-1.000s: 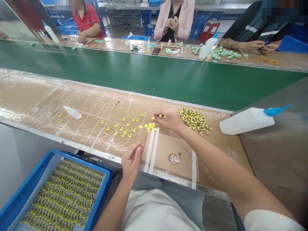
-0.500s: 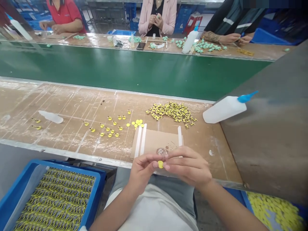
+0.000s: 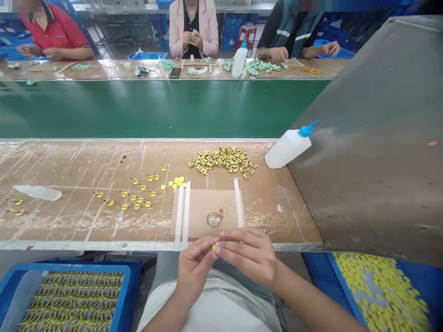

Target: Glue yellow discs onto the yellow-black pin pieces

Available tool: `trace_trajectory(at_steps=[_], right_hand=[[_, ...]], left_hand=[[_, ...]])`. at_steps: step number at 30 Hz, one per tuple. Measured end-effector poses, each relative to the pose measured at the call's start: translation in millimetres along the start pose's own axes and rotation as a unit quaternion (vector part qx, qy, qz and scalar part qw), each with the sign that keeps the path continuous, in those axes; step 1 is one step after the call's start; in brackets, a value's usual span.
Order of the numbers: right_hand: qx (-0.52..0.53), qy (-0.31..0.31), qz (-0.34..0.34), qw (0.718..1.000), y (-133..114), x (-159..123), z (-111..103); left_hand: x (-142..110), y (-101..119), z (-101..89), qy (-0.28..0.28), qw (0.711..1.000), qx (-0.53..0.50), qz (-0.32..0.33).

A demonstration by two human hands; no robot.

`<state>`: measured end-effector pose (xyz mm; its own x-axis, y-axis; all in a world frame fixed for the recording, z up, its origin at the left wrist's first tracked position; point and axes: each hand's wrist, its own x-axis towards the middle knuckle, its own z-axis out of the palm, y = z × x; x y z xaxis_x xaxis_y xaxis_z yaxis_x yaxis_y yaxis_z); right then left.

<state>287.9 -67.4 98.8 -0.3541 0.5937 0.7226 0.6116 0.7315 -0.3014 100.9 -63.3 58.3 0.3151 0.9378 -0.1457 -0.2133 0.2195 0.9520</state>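
Note:
My left hand point(image 3: 194, 269) and my right hand point(image 3: 247, 255) meet just in front of the table edge. Their fingertips pinch a small yellow piece point(image 3: 213, 247), mostly hidden by the fingers. Directly beyond them lies a cardboard sheet point(image 3: 204, 228) held by white tape strips, with a small clear dish of dark liquid point(image 3: 214, 219) on it. Yellow discs point(image 3: 176, 182) lie at its near-left corner. Rows of finished yellow pieces point(image 3: 134, 193) stand to the left, and a heap of yellow-and-black parts point(image 3: 223, 160) lies farther out.
A white glue bottle with a blue nozzle point(image 3: 287, 148) stands at the right, by a grey metal panel point(image 3: 367, 129). Blue trays hold rows of parts point(image 3: 74, 299) and yellow discs point(image 3: 377, 290). Beyond a green conveyor belt point(image 3: 155, 108), co-workers sit at another bench point(image 3: 104, 69).
My right hand has come back from beside the heap to join my left at the yellow piece. The view has swung, moving the table lower and the right-hand blue tray into sight.

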Motion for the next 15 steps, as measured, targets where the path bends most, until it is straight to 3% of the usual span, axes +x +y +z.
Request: trace_trajectory(at_steps=[4,8,11,13,14,15], right_hand=[[-0.012,-0.005,0.018,1.0,-8,-3,0],[0.032,-0.015,0.017,0.999,-14,-4,1],[0.161,-0.05,0.038,0.985,3,-5,-9],[0.198,-0.013,0.138,0.97,30,-8,-17],[0.136,0.023,0.235,0.962,48,-11,-21],[0.035,0.068,0.352,0.933,68,-13,-23]], left_hand=[[-1,1,2.3,0.029,0.997,0.042,0.052],[-4,-6,3.0,0.069,0.996,-0.039,-0.032],[-9,-12,1.0,0.097,0.987,-0.106,-0.075],[-15,-14,-0.1,0.101,0.984,-0.117,-0.091],[-19,-15,-0.2,0.096,0.984,-0.112,-0.103],[-23,-15,0.1,0.085,0.984,-0.104,-0.115]])
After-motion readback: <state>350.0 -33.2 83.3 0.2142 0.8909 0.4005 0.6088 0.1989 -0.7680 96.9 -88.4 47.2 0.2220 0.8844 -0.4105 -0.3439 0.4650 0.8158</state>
